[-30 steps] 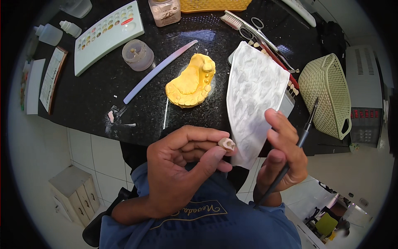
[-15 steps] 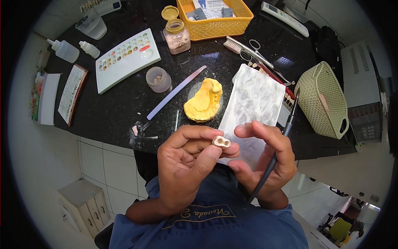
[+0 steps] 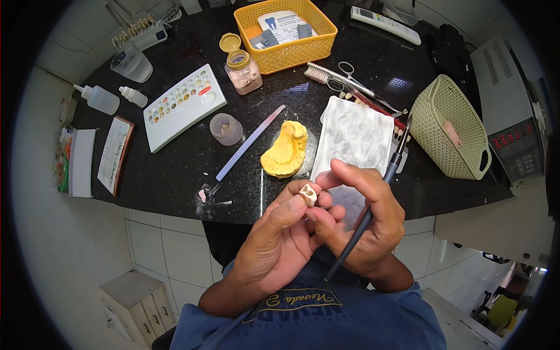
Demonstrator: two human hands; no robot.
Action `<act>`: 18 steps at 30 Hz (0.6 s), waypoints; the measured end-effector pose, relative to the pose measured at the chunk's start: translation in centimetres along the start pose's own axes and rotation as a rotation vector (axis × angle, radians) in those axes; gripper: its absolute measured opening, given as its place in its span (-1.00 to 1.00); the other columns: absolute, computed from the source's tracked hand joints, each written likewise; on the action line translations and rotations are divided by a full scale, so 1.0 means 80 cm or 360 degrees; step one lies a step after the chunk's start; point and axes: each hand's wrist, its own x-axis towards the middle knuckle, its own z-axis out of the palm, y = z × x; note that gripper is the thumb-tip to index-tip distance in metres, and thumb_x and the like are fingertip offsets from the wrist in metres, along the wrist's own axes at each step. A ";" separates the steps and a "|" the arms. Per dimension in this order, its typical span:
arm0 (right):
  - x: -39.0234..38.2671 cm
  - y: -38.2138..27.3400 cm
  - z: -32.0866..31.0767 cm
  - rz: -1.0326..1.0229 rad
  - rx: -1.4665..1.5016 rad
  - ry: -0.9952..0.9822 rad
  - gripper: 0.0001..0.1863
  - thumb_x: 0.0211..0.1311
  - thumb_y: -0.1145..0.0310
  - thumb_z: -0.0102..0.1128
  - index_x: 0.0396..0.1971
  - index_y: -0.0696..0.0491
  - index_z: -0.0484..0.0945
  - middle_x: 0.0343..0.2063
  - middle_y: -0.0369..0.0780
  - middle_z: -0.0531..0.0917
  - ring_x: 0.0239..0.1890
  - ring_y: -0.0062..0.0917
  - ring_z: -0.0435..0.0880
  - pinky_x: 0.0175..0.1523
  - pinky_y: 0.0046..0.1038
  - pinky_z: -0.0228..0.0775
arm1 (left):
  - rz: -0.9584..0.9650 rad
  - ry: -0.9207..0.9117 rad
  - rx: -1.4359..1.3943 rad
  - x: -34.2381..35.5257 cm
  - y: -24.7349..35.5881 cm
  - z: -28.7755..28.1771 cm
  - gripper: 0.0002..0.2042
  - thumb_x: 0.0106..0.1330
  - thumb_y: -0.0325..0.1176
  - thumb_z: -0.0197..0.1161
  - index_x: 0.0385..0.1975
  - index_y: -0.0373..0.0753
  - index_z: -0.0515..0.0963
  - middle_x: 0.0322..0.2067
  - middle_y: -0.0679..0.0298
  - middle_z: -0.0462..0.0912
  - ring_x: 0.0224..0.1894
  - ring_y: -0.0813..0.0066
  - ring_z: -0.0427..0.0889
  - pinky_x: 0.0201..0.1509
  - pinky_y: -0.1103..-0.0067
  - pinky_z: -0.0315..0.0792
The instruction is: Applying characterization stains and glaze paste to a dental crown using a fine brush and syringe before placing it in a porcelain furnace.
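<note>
My left hand pinches a small whitish dental bridge between thumb and fingers, its hollow underside facing up. Close beside it, my right hand has a dark-handled fine brush resting across the palm, with its tip pointing up and away. The right thumb and fingertips reach the left fingers around the bridge; whether they touch the bridge itself I cannot tell. Just beyond the hands sits a yellow plaster dental model. A white sheet smudged with grey lies to its right, partly hidden by my right hand.
A lilac-handled tool, a small clear cup, a white palette and a jar of pinkish powder stand left. A yellow basket is behind, scissors to the right, and a pale green basket far right.
My right hand has moved in until its fingertips meet the left hand's. The bridge has been turned and tilted in the left fingers. The whole view has shifted slightly.
</note>
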 end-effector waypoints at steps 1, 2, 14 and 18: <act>0.001 0.000 -0.001 -0.0016 -0.0002 0.0011 -0.48 -0.16 0.60 0.42 -0.07 0.27 0.51 -0.37 -0.08 0.65 -0.34 -0.46 0.69 -0.25 -0.55 0.53 | -0.0031 -0.0045 -0.0050 0.002 0.000 0.000 -0.74 0.31 -0.30 0.15 -0.08 -0.21 0.35 -0.14 0.27 0.50 0.03 0.41 0.52 0.19 0.43 0.39; 0.002 -0.001 -0.002 -0.0017 -0.0002 0.0005 -0.48 -0.15 0.61 0.42 -0.08 0.26 0.51 -0.37 -0.08 0.65 -0.34 -0.47 0.69 -0.26 -0.56 0.53 | -0.0039 -0.0045 -0.0042 0.002 0.000 0.001 -0.74 0.31 -0.30 0.15 -0.08 -0.21 0.35 -0.14 0.27 0.50 0.03 0.41 0.52 0.19 0.43 0.39; 0.002 -0.006 -0.010 -0.0028 0.0002 0.0004 -0.50 -0.13 0.61 0.40 -0.08 0.25 0.51 -0.39 -0.12 0.64 -0.36 -0.50 0.68 -0.30 -0.57 0.53 | -0.0084 -0.0141 -0.0101 0.007 -0.007 0.002 -0.58 0.29 -0.29 0.16 0.07 -0.31 0.27 -0.14 0.24 0.48 0.01 0.37 0.49 0.21 0.38 0.36; 0.001 -0.008 -0.011 -0.0017 -0.0009 0.0019 -0.50 -0.14 0.61 0.40 -0.08 0.24 0.51 -0.42 -0.13 0.63 -0.39 -0.51 0.68 -0.34 -0.58 0.52 | -0.0100 -0.0148 -0.0125 0.008 -0.009 0.002 -0.52 0.29 -0.27 0.16 0.13 -0.36 0.23 -0.14 0.24 0.49 0.01 0.37 0.49 0.19 0.39 0.36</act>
